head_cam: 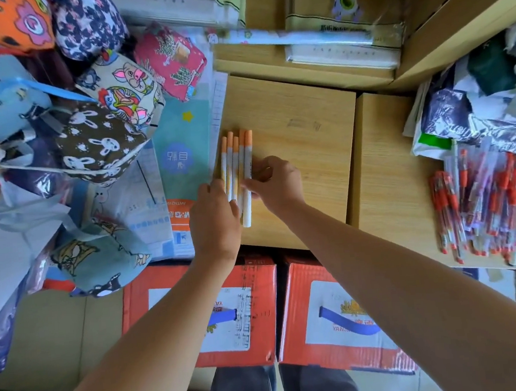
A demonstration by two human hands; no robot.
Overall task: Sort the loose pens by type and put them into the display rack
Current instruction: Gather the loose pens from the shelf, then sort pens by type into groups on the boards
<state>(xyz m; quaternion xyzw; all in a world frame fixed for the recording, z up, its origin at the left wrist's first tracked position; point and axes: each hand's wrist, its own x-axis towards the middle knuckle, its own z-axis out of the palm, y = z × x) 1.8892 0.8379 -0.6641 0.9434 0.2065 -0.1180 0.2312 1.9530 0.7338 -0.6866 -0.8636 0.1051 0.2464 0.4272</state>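
A small bunch of orange-capped pens (237, 159) is lined up on the wooden box top (299, 113), caps all pointed away. It is pressed from its left by the straight fingers of the left hand (215, 217), and its right edge is pinched by the curled fingers of the right hand (275, 181). One type looks gathered, then. A heap of red pens (494, 205) is left unsorted, well apart on the right. No display rack can be made out, so nothing is judged racked yet.
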